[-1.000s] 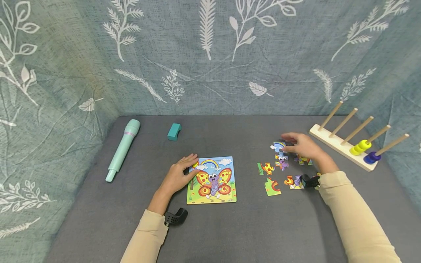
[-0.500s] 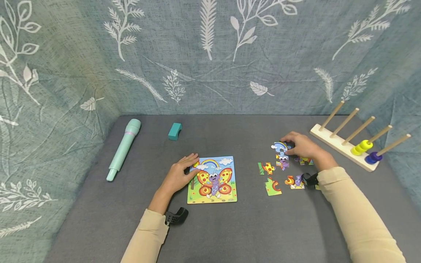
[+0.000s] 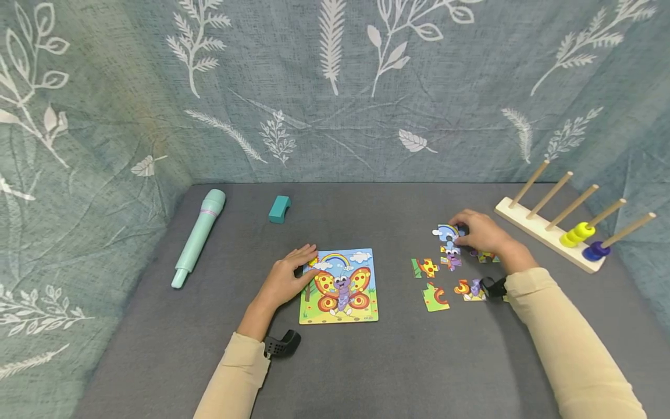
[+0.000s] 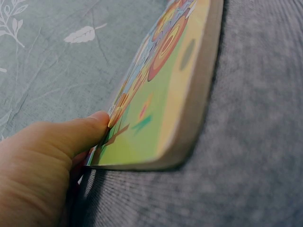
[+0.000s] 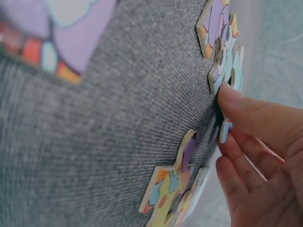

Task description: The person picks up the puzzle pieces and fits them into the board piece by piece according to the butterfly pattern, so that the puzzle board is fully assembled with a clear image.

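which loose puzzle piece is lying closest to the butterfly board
The piece with the green left end and spotted yellow patch: furthest left of them all in the head view, smallest gap to the butterfly board.

No word, number, brand or sign can be read in any view. In the head view, the butterfly board [image 3: 340, 289] bears a tiny mark [image 3: 369, 318] at its lower right corner, too small to tell whether it is lettering or a logo.
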`<state>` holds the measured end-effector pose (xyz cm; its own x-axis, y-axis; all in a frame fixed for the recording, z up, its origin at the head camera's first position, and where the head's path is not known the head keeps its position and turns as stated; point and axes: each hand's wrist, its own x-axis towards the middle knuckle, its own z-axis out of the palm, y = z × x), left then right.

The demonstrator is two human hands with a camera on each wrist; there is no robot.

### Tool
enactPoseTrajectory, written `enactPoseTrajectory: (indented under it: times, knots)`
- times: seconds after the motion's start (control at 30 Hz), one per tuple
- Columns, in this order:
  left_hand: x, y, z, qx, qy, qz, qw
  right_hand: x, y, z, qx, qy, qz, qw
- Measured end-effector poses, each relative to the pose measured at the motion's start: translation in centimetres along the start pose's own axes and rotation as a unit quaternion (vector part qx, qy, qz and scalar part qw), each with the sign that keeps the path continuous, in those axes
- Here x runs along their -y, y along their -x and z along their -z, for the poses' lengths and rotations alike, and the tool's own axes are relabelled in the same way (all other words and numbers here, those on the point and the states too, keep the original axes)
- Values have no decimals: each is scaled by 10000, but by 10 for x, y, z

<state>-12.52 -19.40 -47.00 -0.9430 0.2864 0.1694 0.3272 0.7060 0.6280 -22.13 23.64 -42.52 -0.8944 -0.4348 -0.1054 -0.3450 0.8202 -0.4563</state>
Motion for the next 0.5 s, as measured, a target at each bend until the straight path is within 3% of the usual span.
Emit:
enactPoseTrajectory:
  times: [0.23, 0.5]
  knots:
    - [0, -1, 0, 79, 99, 68, 9999, 7, 2, 2, -61, -23, -132, 9999]
    - [2, -1, 1, 41, 65, 54, 10000, 24, 4, 2, -558, -263, 190, 9979]
